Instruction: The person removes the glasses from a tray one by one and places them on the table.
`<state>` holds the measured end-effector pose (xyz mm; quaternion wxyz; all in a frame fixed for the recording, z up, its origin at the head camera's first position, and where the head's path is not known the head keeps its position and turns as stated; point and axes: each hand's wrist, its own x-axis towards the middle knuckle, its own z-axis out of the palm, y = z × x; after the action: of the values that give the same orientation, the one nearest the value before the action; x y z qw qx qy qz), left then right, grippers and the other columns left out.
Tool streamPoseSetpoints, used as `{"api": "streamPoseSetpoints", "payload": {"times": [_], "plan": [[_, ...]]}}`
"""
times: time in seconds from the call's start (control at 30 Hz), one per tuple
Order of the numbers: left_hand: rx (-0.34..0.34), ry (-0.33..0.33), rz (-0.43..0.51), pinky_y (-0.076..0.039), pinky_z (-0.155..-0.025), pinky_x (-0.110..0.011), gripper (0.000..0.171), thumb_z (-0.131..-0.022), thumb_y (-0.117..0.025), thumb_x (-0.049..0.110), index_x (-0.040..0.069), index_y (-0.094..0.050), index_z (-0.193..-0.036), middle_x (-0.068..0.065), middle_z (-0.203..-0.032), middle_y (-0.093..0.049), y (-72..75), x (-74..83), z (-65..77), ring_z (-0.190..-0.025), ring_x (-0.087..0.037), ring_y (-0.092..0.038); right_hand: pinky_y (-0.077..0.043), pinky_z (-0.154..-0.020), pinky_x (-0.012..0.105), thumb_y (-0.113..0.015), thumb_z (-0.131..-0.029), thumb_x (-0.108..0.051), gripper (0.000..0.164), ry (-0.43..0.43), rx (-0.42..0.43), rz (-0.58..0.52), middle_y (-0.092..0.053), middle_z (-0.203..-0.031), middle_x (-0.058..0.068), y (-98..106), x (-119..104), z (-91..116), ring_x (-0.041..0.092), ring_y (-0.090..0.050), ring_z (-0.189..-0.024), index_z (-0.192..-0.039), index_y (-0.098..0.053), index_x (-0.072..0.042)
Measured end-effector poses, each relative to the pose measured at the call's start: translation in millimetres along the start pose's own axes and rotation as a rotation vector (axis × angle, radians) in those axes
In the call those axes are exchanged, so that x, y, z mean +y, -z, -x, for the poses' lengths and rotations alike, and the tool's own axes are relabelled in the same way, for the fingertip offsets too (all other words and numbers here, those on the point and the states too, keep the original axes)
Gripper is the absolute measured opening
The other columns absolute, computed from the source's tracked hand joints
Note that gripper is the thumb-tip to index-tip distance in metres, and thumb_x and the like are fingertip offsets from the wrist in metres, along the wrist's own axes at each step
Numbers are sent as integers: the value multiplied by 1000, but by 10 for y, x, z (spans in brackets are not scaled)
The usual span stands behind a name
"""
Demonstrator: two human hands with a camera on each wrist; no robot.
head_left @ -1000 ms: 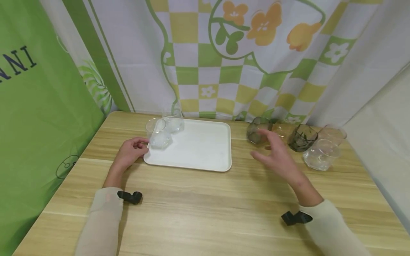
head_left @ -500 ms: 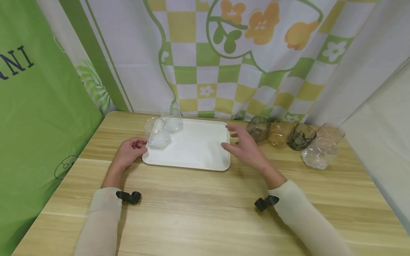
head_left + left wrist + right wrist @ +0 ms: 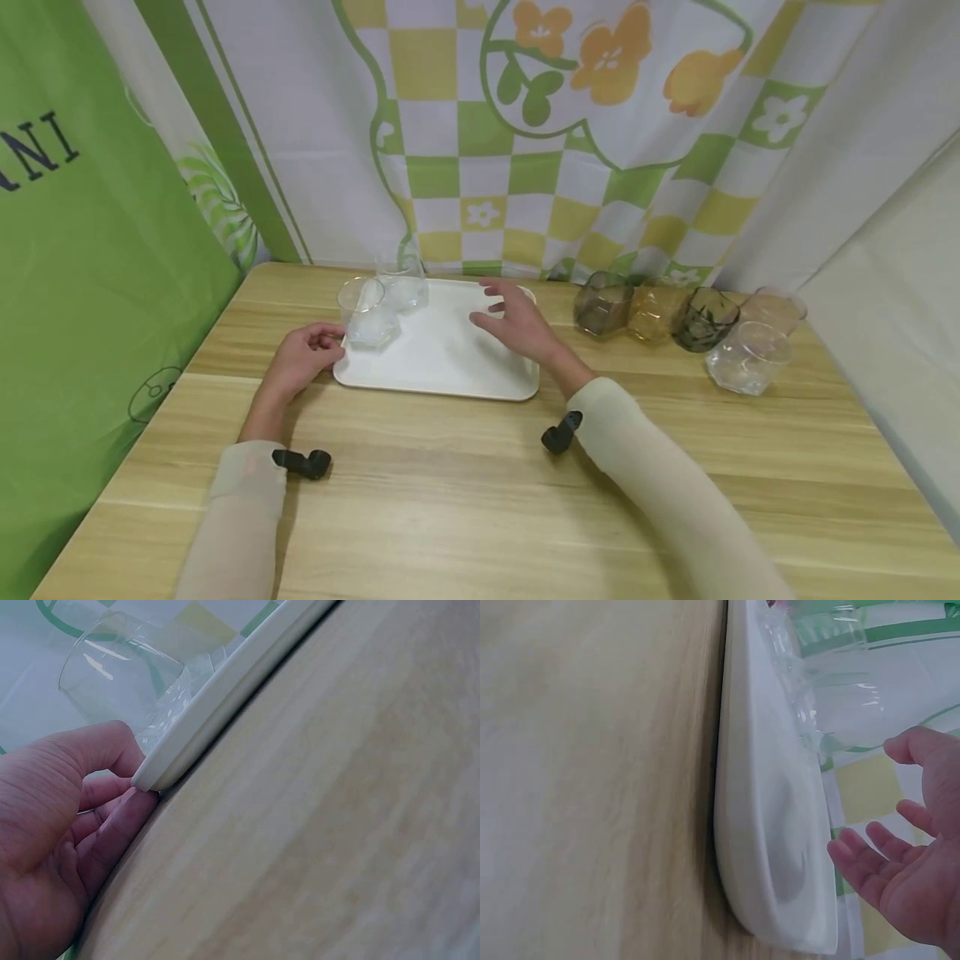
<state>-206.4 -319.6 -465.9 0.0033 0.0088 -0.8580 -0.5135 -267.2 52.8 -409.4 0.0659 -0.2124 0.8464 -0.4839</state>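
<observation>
A white tray (image 3: 457,367) lies on the wooden table with two clear glasses on its left part. The nearer clear glass (image 3: 371,321) stands at the tray's left edge, and the farther clear glass (image 3: 405,287) is behind it. My left hand (image 3: 302,360) pinches the tray's left edge; in the left wrist view its fingers (image 3: 112,750) are curled at the rim. Over the right part of the tray hovers my right hand (image 3: 517,323), fingers spread and holding nothing. The right wrist view shows this hand (image 3: 907,855) raised above the tray's surface.
Several glasses line the back right of the table: a grey glass (image 3: 602,307), an amber glass (image 3: 651,315), a dark glass (image 3: 703,323), a pinkish glass (image 3: 783,307) and a clear glass (image 3: 748,362). A patterned curtain (image 3: 517,175) hangs behind the table.
My right hand has moved left from beside the grey glass to above the tray. The left hand stays at the tray's left edge, and the glasses have not moved.
</observation>
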Motion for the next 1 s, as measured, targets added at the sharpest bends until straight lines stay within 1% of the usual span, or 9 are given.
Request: {"api": "streamPoseSetpoints", "payload": {"times": [0.1, 0.17, 0.37, 0.43, 0.53, 0.67, 0.9, 1.0], "plan": [[1, 6, 5, -48, -65, -17, 39, -92, -67, 1, -9, -63, -129, -14, -100, -62, 7, 2, -2, -83, -13, -54, -49, -99, 48, -70, -98, -25, 64, -15, -5, 5, -47, -149, 22, -80, -27, -118, 40, -56, -124, -153, -42, -7], [-1, 3, 4, -48, -66, -17, 39, -91, -67, 1, -8, -63, -129, -13, -99, -63, 3, 15, 2, -83, -13, -54, -50, -99, 46, -69, -99, -24, 63, -16, -3, 15, -48, -148, 23, -136, -49, -188, 39, -57, -123, -153, -42, -6], [1, -11, 9, -49, -67, -18, 37, -90, -68, 0, -8, -65, -126, -13, -98, -62, -6, 64, 36, -83, -14, -55, -50, -98, 45, -67, -101, -23, 64, 21, -18, -12, -46, -150, 23, -310, -131, -337, 38, -58, -122, -157, -38, -8], [5, -9, 8, -49, -66, -18, 36, -90, -68, 0, -8, -65, -126, -14, -97, -62, -5, 68, 42, -83, -14, -55, -50, -97, 44, -66, -102, -23, 64, 33, -27, -29, -44, -152, 21, -369, -153, -380, 38, -57, -124, -158, -37, -10], [-1, -7, 8, -49, -67, -18, 36, -91, -69, 0, -8, -65, -126, -13, -97, -62, -13, 62, 42, -83, -15, -55, -50, -97, 44, -65, -102, -22, 64, 36, -24, -36, -44, -152, 21, -446, -175, -440, 38, -56, -124, -158, -37, -10], [1, -12, 10, -48, -67, -18, 36, -90, -68, 0, -7, -65, -126, -12, -97, -62, -26, 50, 36, -83, -15, -54, -49, -100, 45, -67, -101, -22, 66, 30, -7, -41, -44, -152, 23, -535, -189, -536, 39, -55, -126, -158, -36, -8], [5, -30, 25, -49, -65, -18, 37, -89, -68, -1, -9, -65, -126, -14, -96, -61, -16, 54, 38, -80, -13, -54, -45, -106, 45, -72, -98, -26, 77, 19, 9, -29, -41, -156, 21, -660, -170, -722, 42, -48, -133, -160, -31, -8], [2, -29, 28, -49, -65, -18, 38, -89, -68, -1, -10, -65, -126, -13, -96, -61, -19, 49, 38, -80, -12, -53, -43, -107, 46, -74, -97, -24, 78, 19, 16, -31, -40, -156, 22, -693, -160, -765, 42, -47, -135, -160, -31, -7]]}}
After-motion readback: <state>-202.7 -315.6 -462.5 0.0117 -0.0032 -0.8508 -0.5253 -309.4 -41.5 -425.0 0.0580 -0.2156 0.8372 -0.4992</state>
